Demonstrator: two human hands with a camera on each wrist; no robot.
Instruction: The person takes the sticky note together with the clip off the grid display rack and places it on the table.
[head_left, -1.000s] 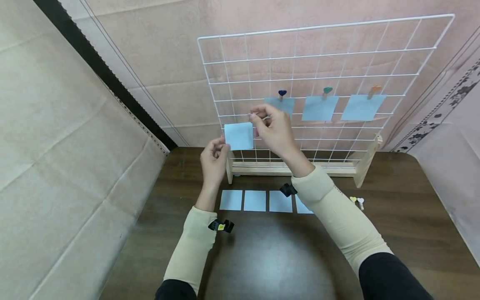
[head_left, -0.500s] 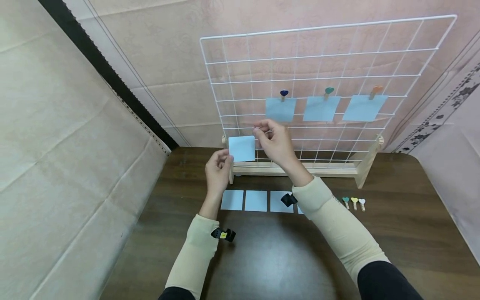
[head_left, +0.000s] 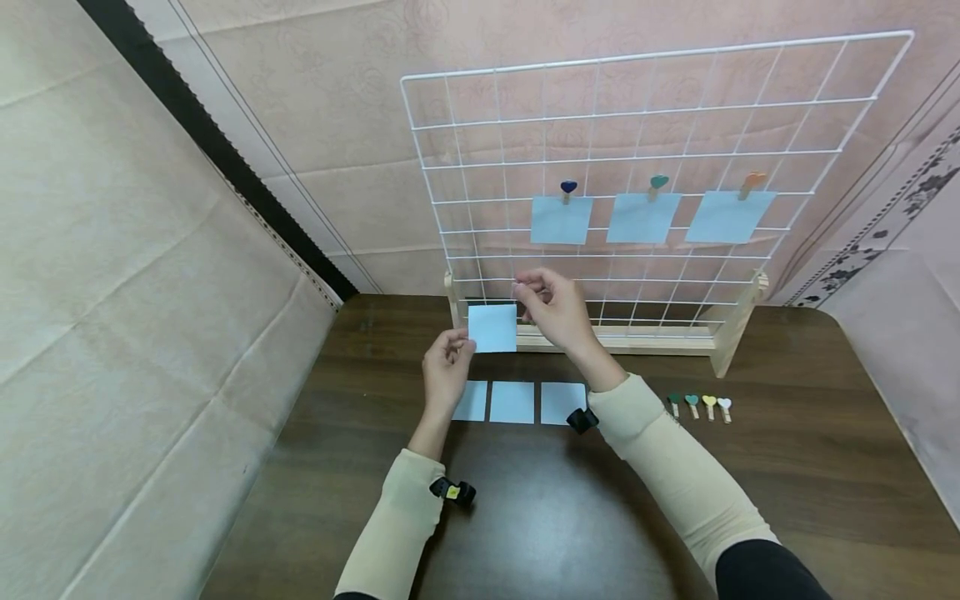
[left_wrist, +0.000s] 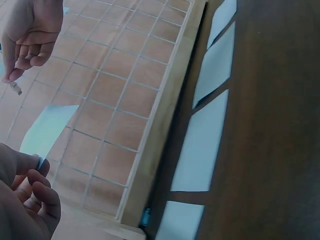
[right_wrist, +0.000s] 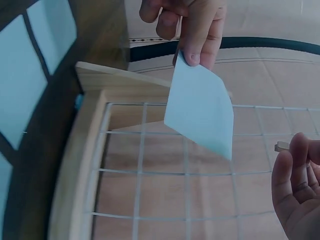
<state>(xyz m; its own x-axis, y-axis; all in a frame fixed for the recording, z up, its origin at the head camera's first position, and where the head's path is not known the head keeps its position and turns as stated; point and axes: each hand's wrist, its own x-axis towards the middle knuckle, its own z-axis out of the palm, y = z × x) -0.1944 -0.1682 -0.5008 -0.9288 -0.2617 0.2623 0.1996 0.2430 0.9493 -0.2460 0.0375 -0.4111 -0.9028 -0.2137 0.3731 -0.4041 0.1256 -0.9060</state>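
Observation:
My left hand [head_left: 447, 367] pinches a light blue sheet of note paper [head_left: 492, 328] by its lower left corner, in front of the lower left part of the white wire grid [head_left: 658, 158]. Right of the sheet, my right hand [head_left: 558, 308] holds a small wooden clothespin [right_wrist: 281, 146] between thumb and fingertips. The right wrist view shows the clothespin apart from the sheet [right_wrist: 200, 105]. On the grid hang three blue sheets, each under a heart-topped clothespin: dark blue [head_left: 568, 187], green [head_left: 659, 182] and orange [head_left: 754, 179].
Several blue sheets [head_left: 512, 402] lie in a row on the brown table [head_left: 525, 517], some partly covered by my arms. Several heart clothespins [head_left: 708, 403] lie to their right. Wooden feet [head_left: 731, 329] support the grid, with a cloth-covered wall behind it.
Both hands have come down and slightly right, the left with the blue sheet and the right with the clothespin. More heart clothespins on the table now show beside the right sleeve.

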